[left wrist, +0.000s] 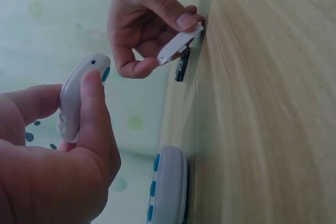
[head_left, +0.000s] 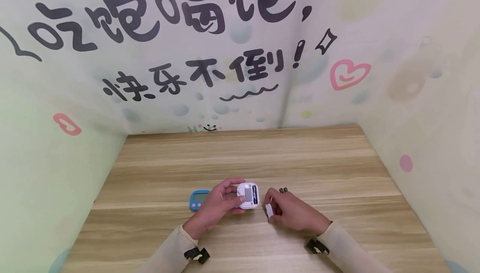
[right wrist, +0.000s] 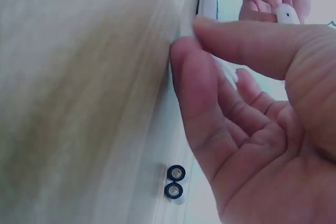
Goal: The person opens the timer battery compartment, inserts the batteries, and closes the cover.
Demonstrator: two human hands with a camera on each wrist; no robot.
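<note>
My left hand (head_left: 233,196) grips a small white timer (head_left: 248,195) just above the wooden table (head_left: 243,156), its back turned up with the battery bay showing. My right hand (head_left: 275,210), a little to its right, pinches a thin white battery cover (head_left: 268,211) between thumb and forefinger. In the left wrist view the cover (left wrist: 179,44) touches the table beside a black battery (left wrist: 182,64); the white timer (left wrist: 79,87) sits under my left thumb. Two batteries (right wrist: 175,182) lie side by side on the table beyond my right hand (right wrist: 189,40).
A blue timer (head_left: 198,199) lies flat on the table just left of my left hand, also visible as the blue timer (left wrist: 168,184) edge-on. Printed fabric walls enclose the table on three sides. Straps with black buckles sit on both wrists.
</note>
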